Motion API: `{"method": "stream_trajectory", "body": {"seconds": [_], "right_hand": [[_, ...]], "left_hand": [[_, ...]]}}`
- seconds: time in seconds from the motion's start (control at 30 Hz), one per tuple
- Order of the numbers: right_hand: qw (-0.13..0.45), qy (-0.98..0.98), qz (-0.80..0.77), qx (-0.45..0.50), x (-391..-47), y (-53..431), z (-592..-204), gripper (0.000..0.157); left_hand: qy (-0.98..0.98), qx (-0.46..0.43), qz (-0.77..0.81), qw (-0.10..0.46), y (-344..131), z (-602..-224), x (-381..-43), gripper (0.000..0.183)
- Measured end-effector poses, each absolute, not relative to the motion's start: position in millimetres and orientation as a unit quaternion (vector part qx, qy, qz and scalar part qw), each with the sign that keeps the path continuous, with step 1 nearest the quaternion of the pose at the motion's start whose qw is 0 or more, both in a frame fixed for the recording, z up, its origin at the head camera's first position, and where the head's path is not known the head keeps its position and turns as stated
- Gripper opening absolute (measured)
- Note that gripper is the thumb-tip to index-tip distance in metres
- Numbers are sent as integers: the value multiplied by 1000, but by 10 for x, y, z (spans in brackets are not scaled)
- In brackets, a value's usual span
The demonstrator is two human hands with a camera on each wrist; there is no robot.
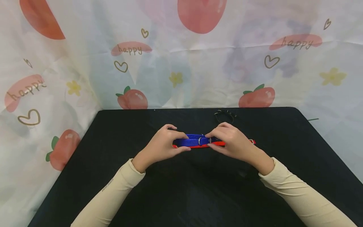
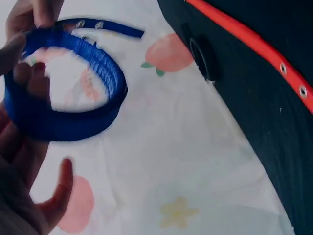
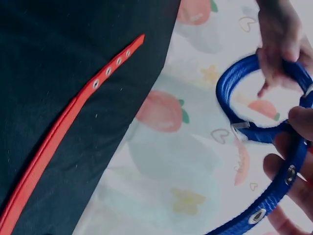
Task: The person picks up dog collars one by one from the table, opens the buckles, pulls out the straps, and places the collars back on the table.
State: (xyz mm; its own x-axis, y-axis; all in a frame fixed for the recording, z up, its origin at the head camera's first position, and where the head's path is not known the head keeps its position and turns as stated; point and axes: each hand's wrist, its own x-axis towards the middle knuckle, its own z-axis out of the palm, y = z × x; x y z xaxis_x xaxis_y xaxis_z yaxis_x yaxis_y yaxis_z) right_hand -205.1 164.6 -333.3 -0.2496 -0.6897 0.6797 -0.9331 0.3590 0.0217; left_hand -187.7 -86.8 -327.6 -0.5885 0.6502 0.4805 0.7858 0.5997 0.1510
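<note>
A blue collar (image 1: 188,142) with metal eyelets and a metal ring (image 3: 239,128) is held up between both hands, its strap bent into a round loop. My left hand (image 1: 167,142) grips the loop's left side, fingertips showing inside it in the left wrist view. At the other side, my right hand (image 1: 233,140) pinches the strap between thumb and fingers. The strap's free end (image 2: 122,29), with its eyelets, sticks out past the right hand's fingers. Below the hands, a red collar (image 1: 198,147) lies stretched out on the black table, with a row of eyelets near its tip (image 3: 112,68).
A black collar (image 2: 209,56) lies curled near the table's back edge, beyond my right hand. The black table (image 1: 181,195) stands before a white curtain (image 1: 198,69) printed with fruit, flowers and hearts.
</note>
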Motion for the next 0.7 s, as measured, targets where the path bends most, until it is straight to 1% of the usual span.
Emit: {"method": "stream_trajectory", "body": {"seconds": [0.07,0.13,0.3,0.37,0.47,0.57,0.7], "right_hand": [[305,-769,181,531,-2066,1673,-3333,18],[308,-766,170,538,-2081,1685,-3345,21],[320,-756,174,544,-2077,1680,-3388,16],[317,-759,181,538,-2055,1664,-3390,24],[310,-769,187,528,-2018,1619,-3377,38],[307,-774,188,521,-1985,1566,-3356,44],[305,-775,198,516,-1956,1526,-3337,44]], "left_hand": [[-880,-410,-164,176,-887,-3243,-1859,28],[-881,-417,-151,164,-875,-3221,-1846,27],[-888,-419,-113,153,-808,-3218,-1823,30],[-888,-417,-101,167,-767,-3234,-1814,31],[-879,-416,-94,214,-689,-3280,-1813,32],[-867,-411,-102,262,-617,-3331,-1823,34],[-861,-401,-127,287,-567,-3380,-1838,37]]}}
